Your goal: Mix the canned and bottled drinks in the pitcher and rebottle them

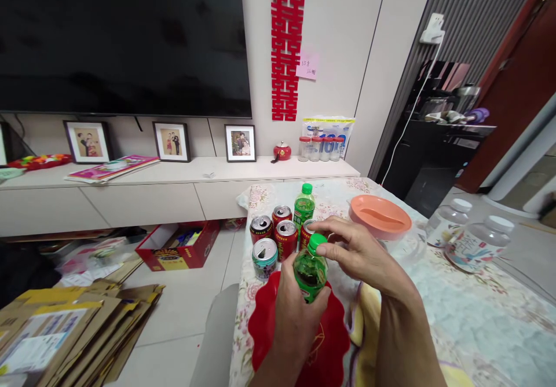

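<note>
My left hand (297, 311) is wrapped round the body of a small green bottle (309, 271), held above a red scalloped plate (278, 329). My right hand (358, 254) pinches the bottle's green cap (317, 242) with fingers and thumb. Just beyond the bottle stand several red drink cans (285, 239), one teal and grey can (264, 258) and a second green bottle (304, 206), all upright on the flowered tablecloth (469, 311).
An orange lidded bowl (379, 216) sits right of the cans. Two clear jars with white lids (475, 242) stand at the far right. A yellow cloth (367, 317) lies under my right forearm. Flattened cardboard (65, 329) and a red box (180, 248) lie on the floor to the left.
</note>
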Tool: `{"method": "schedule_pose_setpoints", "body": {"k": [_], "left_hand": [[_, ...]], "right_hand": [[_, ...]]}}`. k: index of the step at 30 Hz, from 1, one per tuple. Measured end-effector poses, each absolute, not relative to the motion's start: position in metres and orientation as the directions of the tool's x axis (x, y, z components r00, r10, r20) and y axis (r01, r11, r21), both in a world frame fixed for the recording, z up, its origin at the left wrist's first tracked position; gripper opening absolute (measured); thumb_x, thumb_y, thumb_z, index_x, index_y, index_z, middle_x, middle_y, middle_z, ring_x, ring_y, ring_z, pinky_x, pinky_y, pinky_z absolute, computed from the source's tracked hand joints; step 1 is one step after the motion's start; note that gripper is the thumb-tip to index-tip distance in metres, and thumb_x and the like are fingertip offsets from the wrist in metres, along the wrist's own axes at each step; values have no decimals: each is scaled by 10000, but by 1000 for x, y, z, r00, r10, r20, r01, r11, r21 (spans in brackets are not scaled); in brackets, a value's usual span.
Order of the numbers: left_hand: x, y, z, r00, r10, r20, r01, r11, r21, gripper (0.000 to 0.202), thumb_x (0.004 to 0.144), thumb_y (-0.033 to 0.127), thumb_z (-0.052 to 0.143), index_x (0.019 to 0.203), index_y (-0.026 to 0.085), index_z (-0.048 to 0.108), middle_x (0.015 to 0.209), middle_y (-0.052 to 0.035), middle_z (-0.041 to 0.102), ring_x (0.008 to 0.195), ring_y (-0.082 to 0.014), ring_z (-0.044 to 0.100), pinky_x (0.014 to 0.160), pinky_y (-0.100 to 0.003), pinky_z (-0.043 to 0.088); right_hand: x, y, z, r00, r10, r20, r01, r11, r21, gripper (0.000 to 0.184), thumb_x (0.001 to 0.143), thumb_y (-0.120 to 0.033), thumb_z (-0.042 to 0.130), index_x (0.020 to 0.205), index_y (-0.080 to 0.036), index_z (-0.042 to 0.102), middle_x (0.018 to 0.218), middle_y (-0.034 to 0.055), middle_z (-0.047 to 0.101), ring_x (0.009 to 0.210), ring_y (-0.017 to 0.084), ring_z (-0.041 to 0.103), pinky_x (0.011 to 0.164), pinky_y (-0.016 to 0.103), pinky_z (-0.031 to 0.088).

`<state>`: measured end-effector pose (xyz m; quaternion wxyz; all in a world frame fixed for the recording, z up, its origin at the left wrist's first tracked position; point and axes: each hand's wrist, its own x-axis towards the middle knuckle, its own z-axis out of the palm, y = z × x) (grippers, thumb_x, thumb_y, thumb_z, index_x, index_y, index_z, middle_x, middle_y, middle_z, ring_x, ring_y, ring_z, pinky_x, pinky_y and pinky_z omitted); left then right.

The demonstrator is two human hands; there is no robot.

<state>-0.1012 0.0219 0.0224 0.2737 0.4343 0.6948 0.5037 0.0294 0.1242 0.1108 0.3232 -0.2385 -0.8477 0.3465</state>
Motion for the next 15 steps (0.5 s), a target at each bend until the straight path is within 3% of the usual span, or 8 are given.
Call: {"method": "schedule_pose_setpoints", "body": {"k": [4, 8, 11, 15], "left_hand": [[-103, 22, 24, -440, 897, 42, 260, 82, 962, 600, 801, 144, 722, 1340, 229, 471, 1260, -70, 712, 1112, -221, 700, 933, -284, 534], [-103, 23, 26, -438, 898, 34, 263, 92, 960, 599, 800, 143, 725, 1333, 232, 466, 1256, -71, 704, 1111, -219, 687, 930, -273, 521], [-103, 24, 24, -434, 900, 36, 272, 93, 958, 580, 808, 153, 721, 1320, 246, 464, 1221, -55, 713, 1070, -209, 694, 895, -258, 525], [-105, 24, 19, -443, 895, 50, 293, 92, 952, 575, 806, 175, 720, 1312, 255, 459, 1184, -39, 723, 1018, -200, 704, 865, -249, 533]], "right_hand": [[36, 124, 114, -686, 642, 343, 144, 582, -801, 430, 1027, -367, 594, 1432, -240, 657, 1442, 91, 681, 1285, 252, 663, 998, 396, 573], [38, 126, 112, -732, 603, 318, 123, 576, -808, 404, 1034, -322, 570, 1414, -238, 677, 1455, 66, 686, 1391, 244, 603, 1106, 399, 526], [33, 129, 108, -714, 617, 330, 122, 574, -810, 394, 1008, -303, 600, 1384, -240, 700, 1419, 66, 705, 1339, 247, 633, 1079, 406, 531], [26, 129, 106, -660, 670, 340, 172, 575, -800, 426, 936, -334, 694, 1346, -222, 721, 1255, 86, 756, 1077, 248, 696, 923, 423, 554]]}}
